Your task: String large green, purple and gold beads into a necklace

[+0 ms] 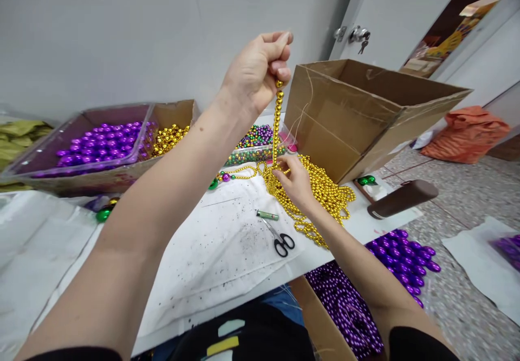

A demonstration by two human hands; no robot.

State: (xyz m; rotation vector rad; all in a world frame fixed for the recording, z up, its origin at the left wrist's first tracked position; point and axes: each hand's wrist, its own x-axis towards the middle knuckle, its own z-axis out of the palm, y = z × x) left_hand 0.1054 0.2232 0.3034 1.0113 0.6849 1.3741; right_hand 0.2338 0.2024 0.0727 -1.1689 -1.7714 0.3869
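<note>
My left hand (264, 65) is raised high, its fingers closed on the top of a gold bead strand (277, 122). The strand hangs straight down toward a heap of gold bead strings (325, 190) on the table. Lower down, my right hand (296, 182) has its thumb and fingers around the strand's lower part, at the left side of the heap. Scissors with black handles (280, 240) and a green lighter (267, 215) lie on the white cloth (227, 242) in front. Left of the heap, a beaded necklace with a purple ball (226, 177) rests on the cloth.
At back left stand bins of purple beads (105, 144) and gold beads (170, 137). A tall cardboard box (345, 122) is at back right, near a brown bottle (402, 198). Below the table edge, a box holds purple bead strings (345, 307). An orange sack (467, 133) sits on the floor.
</note>
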